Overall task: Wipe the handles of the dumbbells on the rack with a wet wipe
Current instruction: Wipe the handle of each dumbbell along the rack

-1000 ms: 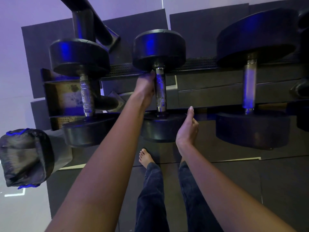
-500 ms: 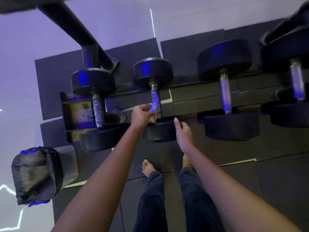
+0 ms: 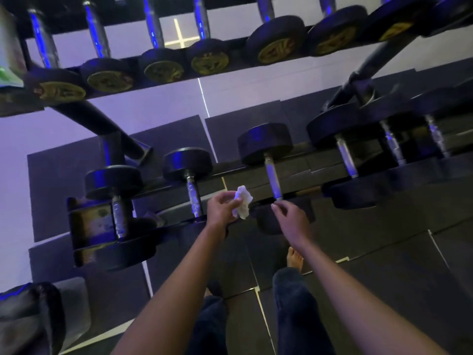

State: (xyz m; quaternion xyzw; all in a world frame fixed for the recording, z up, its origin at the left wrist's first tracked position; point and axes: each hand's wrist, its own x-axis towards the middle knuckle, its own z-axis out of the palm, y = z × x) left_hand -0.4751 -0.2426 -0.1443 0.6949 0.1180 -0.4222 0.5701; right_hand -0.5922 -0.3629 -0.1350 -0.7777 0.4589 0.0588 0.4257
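Arms both stretch forward from you toward the lower tier of the rack (image 3: 87,224). Your left hand (image 3: 220,210) is raised between two handles, thumb and fingers pinching a crumpled white wet wipe (image 3: 242,202). The wipe hangs clear of any metal, just right of the second dumbbell's handle (image 3: 193,198). Your right hand (image 3: 291,222) is loosely spread and holds nothing. Its fingertips (image 3: 275,206) lie just beside the near end of the third dumbbell's handle (image 3: 272,178); whether they touch it cannot be told. The upper-tier dumbbells (image 3: 210,61) carry round yellow end labels, too blurred to read.
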